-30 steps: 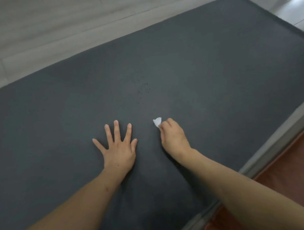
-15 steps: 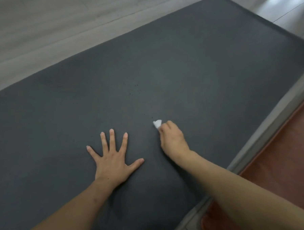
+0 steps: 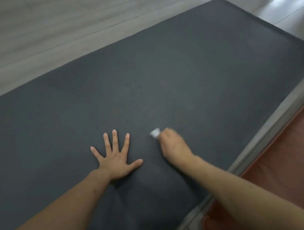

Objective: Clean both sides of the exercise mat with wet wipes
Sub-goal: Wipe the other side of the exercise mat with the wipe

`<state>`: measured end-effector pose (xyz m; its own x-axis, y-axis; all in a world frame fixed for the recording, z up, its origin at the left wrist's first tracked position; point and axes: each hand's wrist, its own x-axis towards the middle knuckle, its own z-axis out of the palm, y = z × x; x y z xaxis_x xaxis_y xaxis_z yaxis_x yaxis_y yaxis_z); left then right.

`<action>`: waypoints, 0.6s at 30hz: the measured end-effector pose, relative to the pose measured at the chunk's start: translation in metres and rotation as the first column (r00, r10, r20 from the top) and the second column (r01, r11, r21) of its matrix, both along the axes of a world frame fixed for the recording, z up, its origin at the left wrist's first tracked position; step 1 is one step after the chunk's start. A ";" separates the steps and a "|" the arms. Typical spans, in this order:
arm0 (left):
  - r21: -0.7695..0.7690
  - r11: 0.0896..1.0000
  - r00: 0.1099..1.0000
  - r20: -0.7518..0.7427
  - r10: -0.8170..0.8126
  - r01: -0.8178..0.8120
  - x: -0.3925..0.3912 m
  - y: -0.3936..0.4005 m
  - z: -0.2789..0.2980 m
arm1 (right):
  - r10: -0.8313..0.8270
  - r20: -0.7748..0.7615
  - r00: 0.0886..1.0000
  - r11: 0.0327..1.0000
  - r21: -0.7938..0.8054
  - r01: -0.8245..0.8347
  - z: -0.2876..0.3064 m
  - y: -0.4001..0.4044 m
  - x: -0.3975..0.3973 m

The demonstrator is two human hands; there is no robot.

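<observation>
Pressing flat w/ fingers spread, left hand (image 3: 115, 159) rests on the dark mat (image 3: 189, 63) on the floor — right hand (image 3: 174, 145), blurred, pinches a white wipe (image 3: 155, 132) against the mat nearby.

L hand (image 3: 115, 162) bare | R hand (image 3: 174, 145) bare (blurred) | forearms: no sleeves

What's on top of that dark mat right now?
On the mat the left hand presses flat, fingers spread. The right hand holds a small white wipe against it. Tiny dark specks lie beyond. Most of the wipe is hidden in the fingers.
</observation>
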<state>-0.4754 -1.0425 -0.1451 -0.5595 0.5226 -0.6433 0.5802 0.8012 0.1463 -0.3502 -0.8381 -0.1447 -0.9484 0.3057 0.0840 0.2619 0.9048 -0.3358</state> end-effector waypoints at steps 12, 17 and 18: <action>-0.017 1.000 0.997 0.078 0.007 -0.006 -0.006 0.002 0.005 | -0.365 -0.098 0.926 0.928 0.043 0.370 -0.006 0.054 -0.008; -0.014 1.000 0.998 0.069 0.014 -0.013 -0.007 0.004 0.005 | 0.294 -0.006 0.956 0.955 0.047 -0.293 -0.003 -0.003 0.025; -0.010 1.000 0.997 0.073 0.016 -0.015 -0.007 0.004 0.006 | 0.268 -0.010 0.963 0.959 0.100 -0.265 -0.004 0.019 0.025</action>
<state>-0.4823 -1.0386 -0.1394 -0.5187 0.5083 -0.6875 0.5560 0.8114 0.1805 -0.3251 -0.8189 -0.1484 -0.9918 0.0314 0.1241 -0.0001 0.9693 -0.2460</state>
